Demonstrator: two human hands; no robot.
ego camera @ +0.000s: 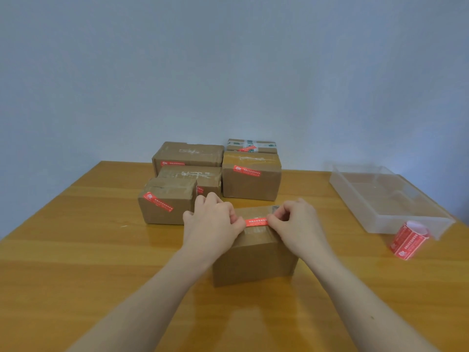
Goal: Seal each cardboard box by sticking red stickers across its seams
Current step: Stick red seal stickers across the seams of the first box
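Observation:
A brown cardboard box [253, 257] stands on the wooden table in front of me. A red sticker [256, 222] stretches level over the box's top, near its front edge. My left hand [212, 226] pinches the sticker's left end and my right hand [295, 223] pinches its right end. Whether the sticker touches the cardboard I cannot tell. A roll of red stickers [408, 240] lies to the right on the table.
Several sealed boxes with red stickers stand behind: a small one [165, 207] at left, a bigger one [251, 179] at centre, others stacked behind them. A clear plastic tray [388, 199] sits at the right by the roll. The wooden table [101, 250] meets a plain wall.

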